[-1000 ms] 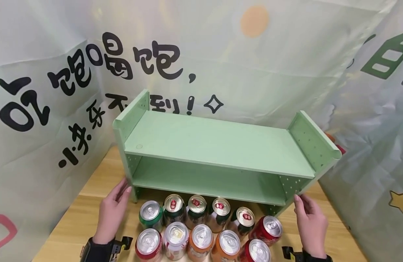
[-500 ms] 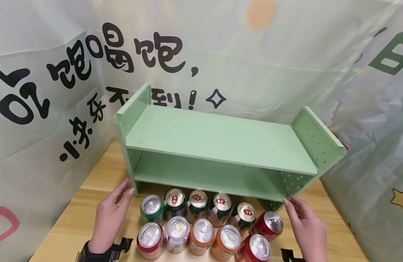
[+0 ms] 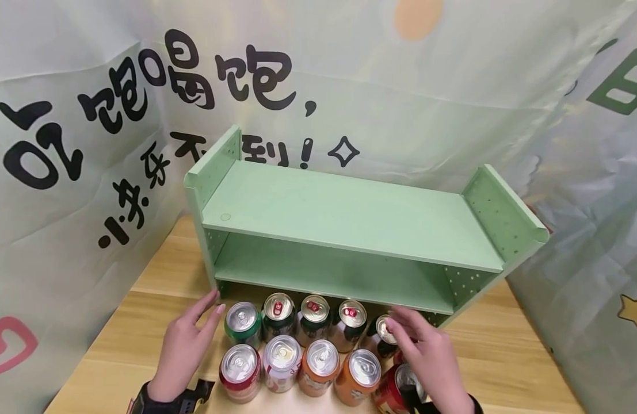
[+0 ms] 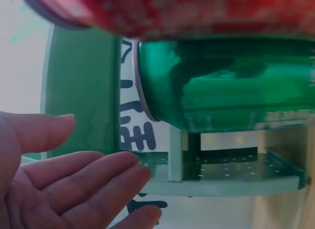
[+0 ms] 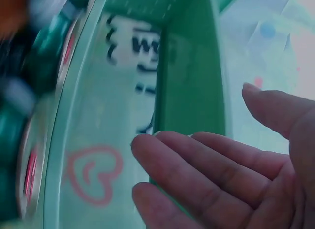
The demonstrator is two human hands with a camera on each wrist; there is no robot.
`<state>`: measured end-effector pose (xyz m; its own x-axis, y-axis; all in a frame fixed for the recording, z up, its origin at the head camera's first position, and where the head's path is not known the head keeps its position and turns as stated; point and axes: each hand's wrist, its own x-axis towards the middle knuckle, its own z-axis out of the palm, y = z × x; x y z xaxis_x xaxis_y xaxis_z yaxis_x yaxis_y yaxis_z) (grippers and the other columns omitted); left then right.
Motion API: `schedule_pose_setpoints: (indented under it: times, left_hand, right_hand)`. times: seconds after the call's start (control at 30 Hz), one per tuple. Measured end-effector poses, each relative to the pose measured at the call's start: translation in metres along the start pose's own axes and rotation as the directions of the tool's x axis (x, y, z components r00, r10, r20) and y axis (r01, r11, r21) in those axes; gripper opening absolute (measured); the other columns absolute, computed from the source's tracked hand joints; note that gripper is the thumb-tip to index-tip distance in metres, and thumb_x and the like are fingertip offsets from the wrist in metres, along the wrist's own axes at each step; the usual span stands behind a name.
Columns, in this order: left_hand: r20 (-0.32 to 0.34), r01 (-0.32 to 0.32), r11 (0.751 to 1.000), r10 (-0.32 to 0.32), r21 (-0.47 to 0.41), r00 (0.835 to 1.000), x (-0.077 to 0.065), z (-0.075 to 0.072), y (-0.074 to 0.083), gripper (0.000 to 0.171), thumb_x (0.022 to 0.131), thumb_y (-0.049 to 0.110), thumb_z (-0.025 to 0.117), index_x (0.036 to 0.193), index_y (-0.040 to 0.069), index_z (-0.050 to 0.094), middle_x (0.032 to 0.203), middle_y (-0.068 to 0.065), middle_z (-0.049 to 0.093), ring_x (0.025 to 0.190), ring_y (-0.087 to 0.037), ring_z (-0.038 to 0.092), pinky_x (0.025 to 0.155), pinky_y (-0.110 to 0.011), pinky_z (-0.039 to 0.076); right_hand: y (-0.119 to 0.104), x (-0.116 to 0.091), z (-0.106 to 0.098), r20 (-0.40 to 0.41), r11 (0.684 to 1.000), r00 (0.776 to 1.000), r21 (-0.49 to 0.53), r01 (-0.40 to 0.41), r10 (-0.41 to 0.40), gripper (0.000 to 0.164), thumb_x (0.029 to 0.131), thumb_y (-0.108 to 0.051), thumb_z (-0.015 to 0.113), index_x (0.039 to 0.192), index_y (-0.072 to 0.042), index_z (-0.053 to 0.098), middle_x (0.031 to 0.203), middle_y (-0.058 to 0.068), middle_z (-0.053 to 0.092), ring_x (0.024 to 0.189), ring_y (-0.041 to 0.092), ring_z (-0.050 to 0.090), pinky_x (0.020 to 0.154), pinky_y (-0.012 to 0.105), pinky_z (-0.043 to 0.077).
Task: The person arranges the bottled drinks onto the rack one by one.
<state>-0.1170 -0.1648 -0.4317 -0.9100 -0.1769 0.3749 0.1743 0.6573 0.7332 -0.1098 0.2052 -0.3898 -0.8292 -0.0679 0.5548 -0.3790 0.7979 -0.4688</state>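
Note:
Two rows of drink cans stand upright before a light green shelf (image 3: pixel 339 213). In the back row are a green can (image 3: pixel 243 325) at the left end and several dark cans with red tabs, such as this dark can (image 3: pixel 278 315). Along the front stand a red can (image 3: pixel 240 374), a pale can (image 3: pixel 282 363), two orange cans (image 3: pixel 319 368) and another red can (image 3: pixel 391 394). My left hand (image 3: pixel 186 345) is beside the green can, fingers extended and holding nothing. Above the right-end cans hovers my right hand (image 3: pixel 429 353), partly hiding them. Its palm (image 5: pixel 236 189) looks bare.
The shelf has two levels between perforated side panels (image 3: pixel 504 218) and stands on a wooden table (image 3: pixel 116 345). Behind it hangs a pale printed cloth (image 3: pixel 401 103) with black lettering, and more cloth covers both sides.
My right hand has left the shelf's right side and moved left over the cans. My left hand has shifted slightly right, from the shelf's left edge toward the green can. The cans stayed put.

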Motion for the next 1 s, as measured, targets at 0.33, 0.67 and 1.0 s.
schedule_pose_setpoints:
  times: [0.33,0.67,1.0]
  left_hand:
    - [0.135,0.115,0.993,-0.118,0.03,0.984,-0.019,-0.015,-0.009,0.043,0.098,0.029,0.052,0.129,0.0,0.055,0.126,-0.015,0.06,0.11,-0.035,0.06,0.087,-0.05,0.051]
    - [0.26,0.1,0.993,-0.113,0.063,0.959,-0.032,-0.017,-0.022,0.042,0.098,0.029,0.052,0.129,0.0,0.056,0.124,-0.015,0.062,0.115,-0.035,0.057,0.092,-0.051,0.047]
    - [0.338,0.06,0.984,-0.115,0.168,0.934,-0.055,-0.017,-0.05,0.033,0.091,0.009,0.06,0.123,-0.001,0.061,0.117,-0.013,0.066,0.105,-0.032,0.063,0.086,-0.045,0.053]
  right_hand:
    - [-0.042,-0.007,0.038,0.105,0.979,0.978,0.117,0.166,-0.179,0.027,0.078,-0.021,0.077,0.102,-0.01,0.069,0.089,-0.002,0.074,0.078,0.005,0.068,0.065,0.015,0.053]
    - [-0.073,-0.008,0.072,0.19,0.914,0.902,0.207,0.348,-0.387,0.031,0.09,-0.034,0.063,0.107,-0.009,0.068,0.103,0.0,0.071,0.09,0.012,0.068,0.077,0.023,0.055]
    - [-0.109,-0.01,0.1,0.283,0.855,0.826,0.345,0.387,-0.488,0.041,0.09,-0.035,0.064,0.119,-0.006,0.061,0.117,0.006,0.066,0.107,0.015,0.063,0.091,0.021,0.05]
